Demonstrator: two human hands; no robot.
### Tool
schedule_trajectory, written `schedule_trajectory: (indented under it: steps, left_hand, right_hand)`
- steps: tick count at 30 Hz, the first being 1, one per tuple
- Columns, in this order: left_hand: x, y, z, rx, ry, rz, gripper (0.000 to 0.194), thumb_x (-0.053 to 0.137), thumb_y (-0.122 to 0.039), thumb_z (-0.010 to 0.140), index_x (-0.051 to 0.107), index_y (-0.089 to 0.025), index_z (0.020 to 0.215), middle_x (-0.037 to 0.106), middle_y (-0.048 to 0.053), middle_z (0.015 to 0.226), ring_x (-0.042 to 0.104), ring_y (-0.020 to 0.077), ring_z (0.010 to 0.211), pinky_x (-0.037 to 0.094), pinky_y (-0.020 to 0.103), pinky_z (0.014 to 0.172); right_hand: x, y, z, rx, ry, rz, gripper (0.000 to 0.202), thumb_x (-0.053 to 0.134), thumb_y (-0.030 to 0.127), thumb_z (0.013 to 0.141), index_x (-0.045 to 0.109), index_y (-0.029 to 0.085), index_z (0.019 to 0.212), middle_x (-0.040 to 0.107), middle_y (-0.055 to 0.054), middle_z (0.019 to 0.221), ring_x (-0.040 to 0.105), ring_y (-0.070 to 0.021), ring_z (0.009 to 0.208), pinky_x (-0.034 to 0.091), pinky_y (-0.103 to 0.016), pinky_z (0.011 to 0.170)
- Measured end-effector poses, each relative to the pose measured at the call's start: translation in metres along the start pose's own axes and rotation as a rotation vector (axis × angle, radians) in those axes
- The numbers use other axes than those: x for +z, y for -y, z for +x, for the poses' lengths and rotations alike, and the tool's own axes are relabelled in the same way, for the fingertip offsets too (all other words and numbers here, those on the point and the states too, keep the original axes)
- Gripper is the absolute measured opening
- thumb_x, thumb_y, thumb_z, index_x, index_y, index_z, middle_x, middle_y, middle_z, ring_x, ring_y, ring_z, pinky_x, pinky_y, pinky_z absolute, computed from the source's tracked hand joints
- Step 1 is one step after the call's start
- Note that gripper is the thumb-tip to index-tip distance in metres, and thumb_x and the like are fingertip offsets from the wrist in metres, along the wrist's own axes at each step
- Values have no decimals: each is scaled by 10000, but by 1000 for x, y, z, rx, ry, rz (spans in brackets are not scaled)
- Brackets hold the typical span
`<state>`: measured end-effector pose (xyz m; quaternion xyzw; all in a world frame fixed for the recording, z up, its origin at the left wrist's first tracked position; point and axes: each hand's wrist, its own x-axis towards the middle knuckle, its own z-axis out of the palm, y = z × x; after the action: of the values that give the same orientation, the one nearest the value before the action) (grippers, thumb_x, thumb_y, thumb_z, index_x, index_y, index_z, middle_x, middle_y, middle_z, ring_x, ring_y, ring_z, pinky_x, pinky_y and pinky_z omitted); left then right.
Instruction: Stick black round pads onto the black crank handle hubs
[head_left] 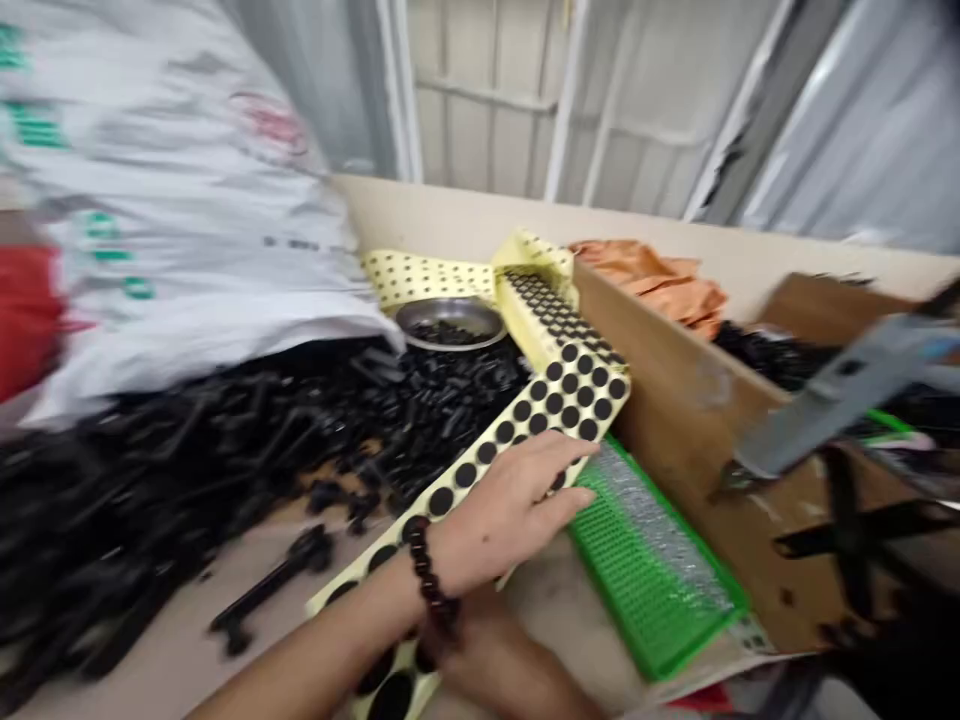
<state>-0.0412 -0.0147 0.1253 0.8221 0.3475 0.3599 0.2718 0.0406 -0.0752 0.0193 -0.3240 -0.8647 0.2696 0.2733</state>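
My left hand (517, 500), with a dark bead bracelet (426, 570) at the wrist, reaches across a cream strip of round black pads (465, 474). Its thumb and fingers are apart at the edge of a green tray (622, 570), which holds many small shiny metal pieces (652, 520). Nothing shows between the fingertips. My right hand (487, 640) lies under the left wrist, beside the strip; its fingers are hidden. The strip runs from a folded stack of the same pads (555, 310) down toward me.
Black plastic parts (247, 450) are heaped at left below a white sack (187, 200). A metal bowl (450, 325) of small dark pieces sits behind. A cardboard wall (675, 400) stands right of the tray, with a grey metal bracket (832, 395) and orange cloth (652, 280) nearby.
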Motion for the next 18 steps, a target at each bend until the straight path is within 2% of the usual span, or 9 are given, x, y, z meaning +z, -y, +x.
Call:
schedule_trajectory:
  steps: [3, 5, 7, 9, 11, 14, 18]
  left_hand:
    - [-41, 18, -77, -235, -76, 136, 229, 500, -189, 863, 591, -210, 1072, 628, 18, 1108, 571, 157, 1024, 432, 258, 905]
    - [-53, 26, -128, -387, -103, 218, 200, 477, -195, 874, 605, -219, 1026, 636, 19, 1082, 579, 168, 1012, 449, 273, 894]
    - [-50, 33, -172, -453, -98, 271, 186, 462, -202, 881, 623, -226, 970, 641, 27, 1064, 590, 176, 998, 470, 282, 884]
    - [-36, 38, -205, -466, -80, 315, 200, 452, -185, 882, 628, -231, 965, 631, 47, 1092, 590, 178, 1005, 489, 280, 876]
    - [-19, 43, -225, -430, -76, 378, 238, 442, -157, 877, 618, -234, 1017, 609, 70, 1142, 571, 189, 1039, 501, 289, 875]
    - [0, 47, -234, -328, -88, 541, 276, 433, -113, 862, 621, -217, 1034, 595, 100, 1168, 539, 223, 1065, 505, 349, 884]
    - [6, 49, -233, -214, -61, 698, 282, 444, -52, 832, 639, -167, 999, 597, 141, 1148, 518, 251, 1063, 512, 386, 870]
  right_hand:
    - [25, -10, 15, -13, 54, 116, 154, 482, 130, 881, 598, 162, 978, 585, -72, 1070, 552, -214, 990, 462, -407, 874]
    - [29, -14, 18, -9, 58, 132, 168, 458, 67, 853, 592, 168, 860, 568, -75, 1033, 536, -197, 976, 465, -356, 859]
    - [27, -14, 18, -1, 84, 130, 181, 444, 58, 851, 573, 182, 829, 554, -67, 1023, 530, -181, 963, 468, -324, 843]
    - [24, -11, 20, 7, 115, 106, 187, 439, 60, 854, 566, 195, 828, 544, -62, 1036, 522, -178, 976, 466, -316, 846]
    - [24, -7, 23, 10, 139, 65, 191, 441, 60, 852, 567, 202, 833, 535, -64, 1058, 507, -185, 1008, 463, -323, 860]
    - [29, -2, 28, -22, 162, -5, 184, 449, 55, 840, 565, 196, 859, 527, -77, 1079, 482, -205, 1039, 458, -362, 882]
    - [40, 4, 26, -89, 193, -128, 207, 427, 22, 814, 546, 165, 906, 504, -113, 1146, 444, -243, 1064, 454, -416, 881]
